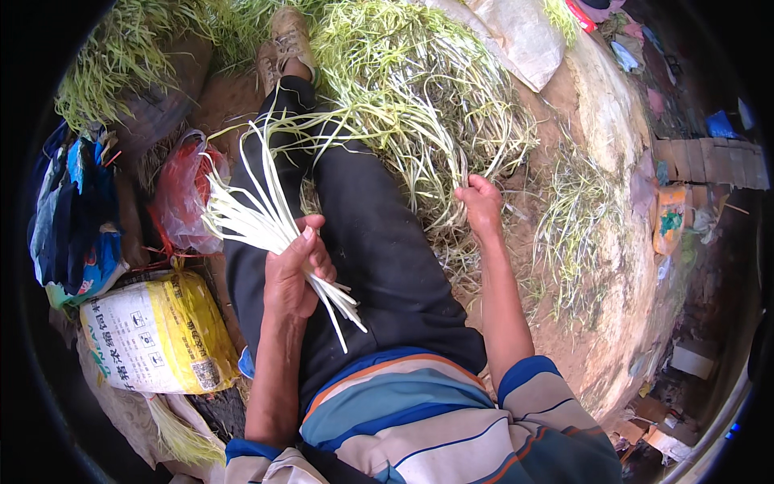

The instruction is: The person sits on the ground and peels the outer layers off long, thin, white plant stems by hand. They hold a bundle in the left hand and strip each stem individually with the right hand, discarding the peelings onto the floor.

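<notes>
My left hand (pixel 297 266) is closed around a bunch of long, white plant stalks (pixel 270 222) above my lap. Their cut-looking ends stick out below my fist, and thin pale-green tops trail toward my right. At the near right edge of the big pile of pale-green stalks (pixel 403 64), my right hand (pixel 481 203) is closed, with thumb and fingers pinching the root end of a few stalks (pixel 458 165). Some long leaves stretch across my dark trousers (pixel 363 218) between the bunch and the pile.
Left of my legs lie a red plastic bag (pixel 189 194) and a yellow-white printed sack (pixel 161 331). Clothes (pixel 76 218) are heaped at the far left. More greens (pixel 121 73) stand at the back left. Loose scraps (pixel 576 218) litter the ground at right, beside a pale sheet (pixel 516 36).
</notes>
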`<state>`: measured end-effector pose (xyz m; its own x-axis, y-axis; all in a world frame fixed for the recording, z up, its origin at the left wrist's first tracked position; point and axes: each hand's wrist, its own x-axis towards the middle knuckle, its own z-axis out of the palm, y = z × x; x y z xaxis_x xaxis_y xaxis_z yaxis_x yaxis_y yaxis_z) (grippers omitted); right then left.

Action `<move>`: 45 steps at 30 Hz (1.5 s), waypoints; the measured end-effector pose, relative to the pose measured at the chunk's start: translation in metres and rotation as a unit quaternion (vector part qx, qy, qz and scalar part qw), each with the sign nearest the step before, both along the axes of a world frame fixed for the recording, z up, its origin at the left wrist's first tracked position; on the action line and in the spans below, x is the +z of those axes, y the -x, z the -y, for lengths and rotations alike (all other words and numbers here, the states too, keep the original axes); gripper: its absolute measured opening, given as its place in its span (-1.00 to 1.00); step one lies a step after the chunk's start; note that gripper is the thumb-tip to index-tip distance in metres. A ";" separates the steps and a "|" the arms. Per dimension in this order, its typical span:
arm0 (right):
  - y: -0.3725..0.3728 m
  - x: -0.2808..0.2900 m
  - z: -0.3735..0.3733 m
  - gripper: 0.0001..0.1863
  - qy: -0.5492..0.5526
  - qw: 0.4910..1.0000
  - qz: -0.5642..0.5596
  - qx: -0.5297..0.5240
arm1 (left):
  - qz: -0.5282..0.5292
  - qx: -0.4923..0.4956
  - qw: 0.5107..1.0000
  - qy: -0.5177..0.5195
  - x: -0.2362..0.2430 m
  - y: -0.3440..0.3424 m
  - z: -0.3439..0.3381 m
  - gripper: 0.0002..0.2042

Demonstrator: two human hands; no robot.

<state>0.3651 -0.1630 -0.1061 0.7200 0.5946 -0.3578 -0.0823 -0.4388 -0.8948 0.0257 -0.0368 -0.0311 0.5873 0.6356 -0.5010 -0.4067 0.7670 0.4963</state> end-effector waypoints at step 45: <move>0.031 0.082 0.018 -0.88 -0.180 0.981 -0.038 -0.057 | -0.131 -0.032 0.990 -0.035 -0.017 -0.010 0.001 -0.74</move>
